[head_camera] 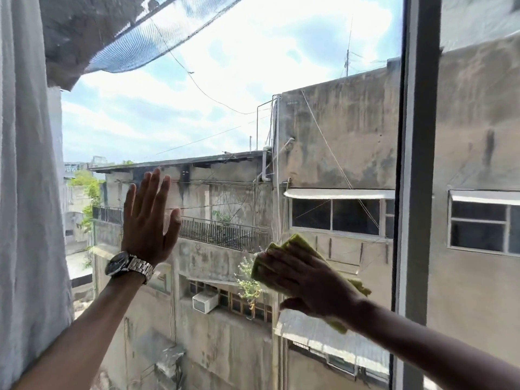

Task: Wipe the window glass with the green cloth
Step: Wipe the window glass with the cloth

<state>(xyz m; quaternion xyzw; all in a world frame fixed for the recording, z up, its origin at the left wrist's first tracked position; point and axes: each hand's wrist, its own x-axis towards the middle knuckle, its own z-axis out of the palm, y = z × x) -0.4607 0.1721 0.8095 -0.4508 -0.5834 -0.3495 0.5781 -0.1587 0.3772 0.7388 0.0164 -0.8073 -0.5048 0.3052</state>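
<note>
No legible text anywhere

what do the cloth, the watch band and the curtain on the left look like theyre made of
Green cloth: soft, matte fabric, maybe microfibre; it folds and bunches under the right hand.
Watch band on the left wrist: polished metal, likely steel; separate shiny silver links.
Curtain: thin white woven fabric, matte, hanging in vertical folds.

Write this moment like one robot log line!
left hand: flat on glass | right hand: pressing cloth on glass | step: wiping
</note>
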